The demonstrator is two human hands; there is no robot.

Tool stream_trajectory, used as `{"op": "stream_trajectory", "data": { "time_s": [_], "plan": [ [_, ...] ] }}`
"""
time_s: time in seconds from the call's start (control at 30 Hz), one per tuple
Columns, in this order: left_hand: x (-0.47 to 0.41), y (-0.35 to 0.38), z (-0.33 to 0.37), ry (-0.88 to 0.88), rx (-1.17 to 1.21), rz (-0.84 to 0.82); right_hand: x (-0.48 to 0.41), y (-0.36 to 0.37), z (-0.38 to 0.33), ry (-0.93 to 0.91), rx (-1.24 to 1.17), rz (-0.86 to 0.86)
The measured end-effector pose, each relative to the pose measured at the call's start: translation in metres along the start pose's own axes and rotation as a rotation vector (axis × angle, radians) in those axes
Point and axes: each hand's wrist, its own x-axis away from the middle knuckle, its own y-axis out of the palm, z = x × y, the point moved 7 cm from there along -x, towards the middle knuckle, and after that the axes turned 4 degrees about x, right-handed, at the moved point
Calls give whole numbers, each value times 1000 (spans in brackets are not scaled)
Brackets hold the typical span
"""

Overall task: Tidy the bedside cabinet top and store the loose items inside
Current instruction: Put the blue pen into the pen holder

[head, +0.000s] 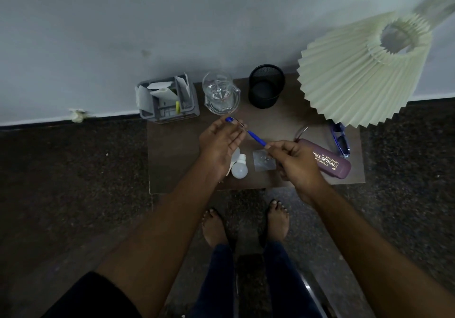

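Observation:
A blue pen (256, 136) is held above the brown cabinet top (172, 155). My right hand (296, 162) pinches its near end between thumb and fingers. My left hand (219, 143) is around its far capped end with fingers loosely spread; whether it grips the pen I cannot tell. Below the hands lie a white light bulb (239, 167) and a small clear plastic packet (262, 161). A purple spectacle case (330, 162) lies right of my right hand, with blue glasses (342, 140) beyond it.
At the back stand a grey organiser with papers (167, 101), a clear glass jug (220, 93) and a black mesh pen holder (266, 86). A pleated cream lampshade (364, 69) overhangs the right side. My bare feet (246, 221) stand on dark floor before the cabinet.

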Motion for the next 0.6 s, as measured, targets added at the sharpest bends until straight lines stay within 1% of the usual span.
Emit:
{"op": "stream_trajectory", "data": {
  "time_s": [0.13,0.27,0.43,0.6],
  "plan": [
    [3,-4,3,9,33,3,2,1,0,0,6,19],
    [5,-4,7,25,16,-13,4,3,0,-12,27,17],
    [9,-1,5,35,-53,-30,4,6,0,-19,48,26],
    [15,6,-1,55,-173,-77,3,13,-1,-20,66,-22]
  ]
}}
